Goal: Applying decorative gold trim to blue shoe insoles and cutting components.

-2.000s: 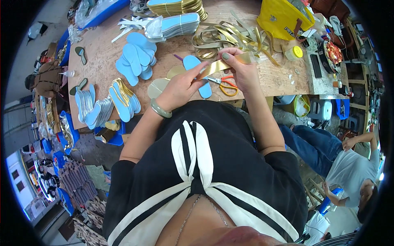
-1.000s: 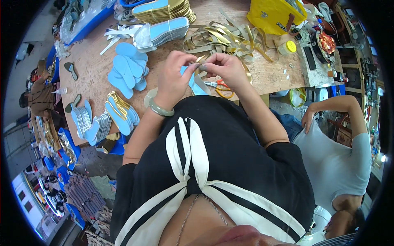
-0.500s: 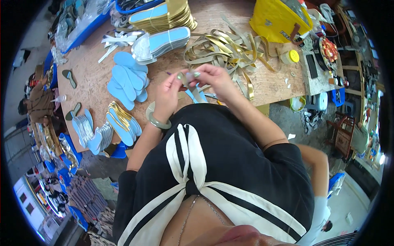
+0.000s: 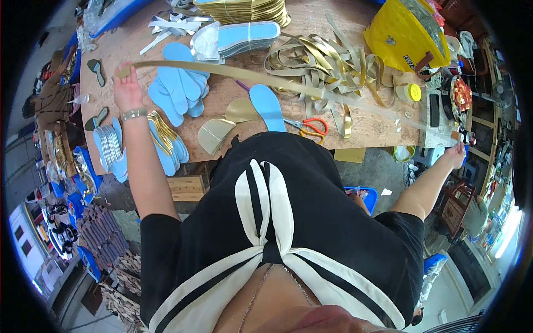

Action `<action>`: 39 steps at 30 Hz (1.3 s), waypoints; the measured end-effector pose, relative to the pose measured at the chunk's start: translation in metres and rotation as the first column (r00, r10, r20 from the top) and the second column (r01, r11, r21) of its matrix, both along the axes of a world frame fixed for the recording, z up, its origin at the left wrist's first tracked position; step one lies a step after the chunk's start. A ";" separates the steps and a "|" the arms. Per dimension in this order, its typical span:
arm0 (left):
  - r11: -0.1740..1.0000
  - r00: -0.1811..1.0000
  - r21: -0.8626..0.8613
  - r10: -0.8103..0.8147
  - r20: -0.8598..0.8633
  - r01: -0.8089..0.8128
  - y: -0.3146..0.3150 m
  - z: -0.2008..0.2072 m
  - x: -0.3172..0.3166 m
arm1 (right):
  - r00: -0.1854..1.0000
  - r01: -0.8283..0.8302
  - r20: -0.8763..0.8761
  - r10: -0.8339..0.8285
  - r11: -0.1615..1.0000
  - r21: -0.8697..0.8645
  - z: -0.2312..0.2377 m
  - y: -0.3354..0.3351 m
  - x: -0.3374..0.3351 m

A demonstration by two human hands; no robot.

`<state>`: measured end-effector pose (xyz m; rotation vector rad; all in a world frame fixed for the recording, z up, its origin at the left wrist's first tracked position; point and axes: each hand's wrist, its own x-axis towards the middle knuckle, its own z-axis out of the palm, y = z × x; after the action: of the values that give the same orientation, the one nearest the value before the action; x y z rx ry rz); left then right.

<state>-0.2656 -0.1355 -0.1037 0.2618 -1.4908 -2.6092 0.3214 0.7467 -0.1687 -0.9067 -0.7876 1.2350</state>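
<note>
A long gold strip [image 4: 222, 70] is stretched across the table in a shallow arc. My left hand [image 4: 128, 91], at the far left beyond the blue insoles, pinches one end of it. Far out to the right, past the table edge, my right hand [image 4: 456, 157] is closed on the other end. Towards that side the strip looks paler and blurred, so I cannot tell whether it is the same layer. Beneath the strip lie a loose blue insole [image 4: 268, 108], scissors [image 4: 312, 127] with red and yellow handles, and a pile of blue insoles [image 4: 176, 91].
Tangled gold strips [image 4: 316, 61] lie at the back, beside a bundled insole stack [image 4: 247, 38]. A yellow bag [image 4: 397, 36] and a yellow-lidded jar [image 4: 409, 92] stand at the right. Curved beige pieces [image 4: 215, 135] sit near the front edge. More insole bundles [image 4: 166, 141] are at the left.
My hands were close together over the table's front middle. Now they are wide apart, left and right, with the strip drawn out between them. The scissors and loose insole show fully.
</note>
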 end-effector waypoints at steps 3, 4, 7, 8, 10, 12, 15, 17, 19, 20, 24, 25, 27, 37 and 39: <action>0.999 0.996 -0.042 -0.001 -0.088 -0.003 0.023 0.005 -0.039 | 0.982 0.118 0.138 -0.127 0.990 0.070 -0.003 -0.017 0.038; 0.996 0.991 -0.092 0.004 -0.135 -0.017 0.034 0.011 -0.050 | 0.981 0.125 0.142 -0.133 0.990 0.069 -0.009 -0.026 0.047; 0.992 0.954 -0.122 -0.004 -0.301 -0.034 0.049 0.047 -0.080 | 0.911 0.221 0.361 -0.199 0.975 -0.019 -0.052 -0.076 0.045; 0.961 0.955 -0.277 -0.062 -0.289 -0.022 0.064 0.064 -0.083 | 0.844 0.264 0.493 -0.212 0.964 -0.038 -0.065 -0.094 0.049; 0.958 0.971 -0.276 -0.134 -0.196 0.077 0.086 0.011 -0.122 | 0.338 0.054 0.940 -0.046 0.998 0.030 -0.030 -0.062 0.162; 0.201 0.950 -0.950 -0.155 -0.273 -0.240 0.105 0.025 -0.126 | 0.203 0.118 0.831 0.517 0.830 -0.545 -0.112 -0.135 0.093; -0.001 0.786 -0.879 -0.449 -0.426 -0.477 0.157 0.014 -0.049 | -0.443 -0.256 0.856 0.267 0.877 -0.406 -0.108 -0.209 -0.023; 0.189 0.845 -0.982 -0.523 -0.108 -0.009 0.193 -0.033 0.003 | -0.244 -0.476 0.949 0.198 0.829 -0.295 -0.112 -0.242 -0.078; 0.145 0.723 -0.928 -0.671 0.164 0.344 0.228 -0.044 0.081 | -0.108 -0.636 0.904 0.413 0.670 -0.383 -0.079 -0.319 -0.169; 0.152 0.673 -0.884 -0.707 0.216 0.443 0.229 -0.073 0.102 | -0.179 -0.762 0.914 0.365 0.536 -0.363 -0.061 -0.354 -0.212; 0.048 0.444 -0.651 -0.769 0.459 0.758 0.239 -0.123 0.186 | -0.232 -0.943 0.967 -0.105 0.268 -0.197 -0.062 -0.434 -0.292; 0.033 0.421 -0.632 -0.773 0.475 0.774 0.235 -0.130 0.200 | -0.226 -0.945 0.968 -0.107 0.266 -0.191 -0.073 -0.436 -0.302; 0.004 0.329 -0.507 -0.765 0.554 0.862 0.229 -0.134 0.215 | -0.368 -0.924 0.838 -0.404 0.263 -0.278 -0.108 -0.436 -0.314; 0.425 0.420 -0.092 -0.794 0.441 0.900 0.229 -0.088 0.213 | -0.319 -0.948 0.806 0.498 -0.159 -0.277 0.006 -0.515 -0.292; 0.456 0.511 -0.259 -0.833 0.213 0.851 0.232 -0.066 0.212 | -0.377 -0.926 0.711 0.593 -0.241 -0.290 0.018 -0.515 -0.265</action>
<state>-0.0534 0.0961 -0.1694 -0.6572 -2.5664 -2.8675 0.0560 0.2317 -0.1511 0.0718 -2.8132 1.8287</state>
